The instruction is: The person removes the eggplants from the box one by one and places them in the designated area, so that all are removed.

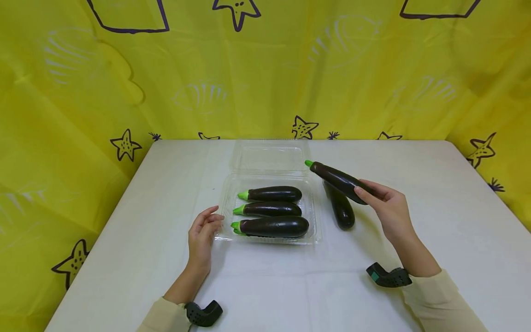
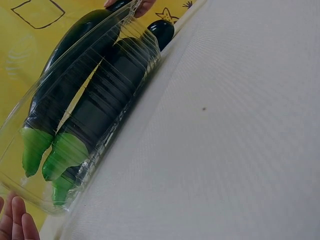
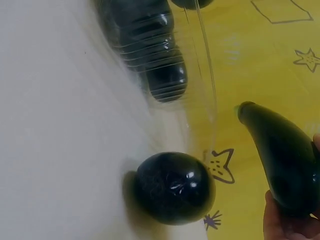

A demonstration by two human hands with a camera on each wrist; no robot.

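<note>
In the head view, my right hand (image 1: 387,207) grips an eggplant (image 1: 338,180) by its thick end, above the table, its green stem pointing left towards the container. Below it a second eggplant (image 1: 342,212) lies on the table, partly covered by the held one. Three eggplants (image 1: 274,227) lie side by side in a clear plastic container (image 1: 309,237), stems to the left. My left hand (image 1: 201,240) rests at the container's left edge with relaxed fingers. The right wrist view shows the held eggplant (image 3: 280,155) and the loose one's round end (image 3: 175,187).
The container's clear lid (image 1: 269,157) is folded back flat behind it on the white table (image 1: 145,221). A yellow patterned curtain (image 1: 265,69) hangs along the back and sides. A black device (image 1: 203,314) sits on the left wrist and another (image 1: 390,276) on the right.
</note>
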